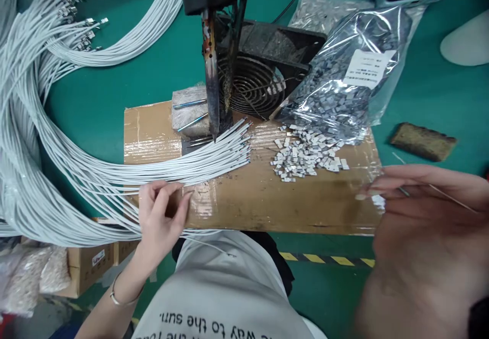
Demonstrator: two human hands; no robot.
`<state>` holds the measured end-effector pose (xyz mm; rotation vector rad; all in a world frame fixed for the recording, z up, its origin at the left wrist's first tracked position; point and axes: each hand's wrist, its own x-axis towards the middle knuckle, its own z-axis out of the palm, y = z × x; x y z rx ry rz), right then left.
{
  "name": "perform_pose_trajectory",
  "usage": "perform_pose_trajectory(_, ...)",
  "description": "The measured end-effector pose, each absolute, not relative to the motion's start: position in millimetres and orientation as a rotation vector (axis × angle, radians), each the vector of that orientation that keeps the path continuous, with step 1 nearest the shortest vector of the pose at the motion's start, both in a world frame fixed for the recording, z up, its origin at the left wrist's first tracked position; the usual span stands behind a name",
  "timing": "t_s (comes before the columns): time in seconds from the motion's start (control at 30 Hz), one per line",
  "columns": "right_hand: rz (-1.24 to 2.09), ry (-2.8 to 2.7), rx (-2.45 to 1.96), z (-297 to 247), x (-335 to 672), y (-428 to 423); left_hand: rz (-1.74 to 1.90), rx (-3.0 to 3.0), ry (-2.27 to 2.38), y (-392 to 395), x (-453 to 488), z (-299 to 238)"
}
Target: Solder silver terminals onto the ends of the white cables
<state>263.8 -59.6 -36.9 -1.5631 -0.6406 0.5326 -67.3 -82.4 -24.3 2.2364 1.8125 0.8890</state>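
My left hand (pixel 162 212) is at the near edge of a bundle of white cables (pixel 214 156), fingers curled, seemingly on one cable; the exact grip is partly hidden. The cable ends fan out on a cardboard sheet (pixel 237 206). To the right, my right hand (pixel 431 217) is closed around a thin silvery wire, like solder wire (pixel 453 198), which runs across the fingers. A soldering iron (pixel 212 74) points down with its tip just above the cables. Small white connector pieces (pixel 305 153) lie heaped on the cardboard between the hands.
A black fan (pixel 252 82) stands behind the iron. Beside it lies a clear bag of grey pieces (pixel 336 84). A brown sponge (pixel 423 141) rests at the right. On the left are thick coils of white cable (pixel 23 140). Boxes (pixel 86 270) stand below.
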Motion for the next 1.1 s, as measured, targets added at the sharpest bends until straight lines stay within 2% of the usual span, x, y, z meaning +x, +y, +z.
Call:
perform_pose_trajectory(0.2, 0.604, -0.630, -1.553, -23.7, 240.5, -56.5, 0.738, 2.438, 1.837, -75.8, -78.2, -23.8)
perform_pose_trajectory(0.4, 0.627, -0.647, -1.403, -18.6, 231.8, -59.4, 0.520, 2.223, 1.333, -74.7, -81.8, 10.7)
perform_pose_trajectory(0.53, 0.854, -0.739, -1.338, -20.2, 220.6, -68.1, 0.408, 1.903, 1.104, -74.3, -57.5, 25.9)
perform_pose_trajectory(0.8, 1.165, -1.133, -1.305, -17.9, 182.6, -81.9, 0.642, 1.177, 1.226, -59.0, -16.6, 20.1)
perform_pose_trajectory(1.1, 1.353, -0.991, -1.205, -13.8, 158.6, -71.7, 0.695, 1.058, 1.204, -64.3, -24.6, 13.9)
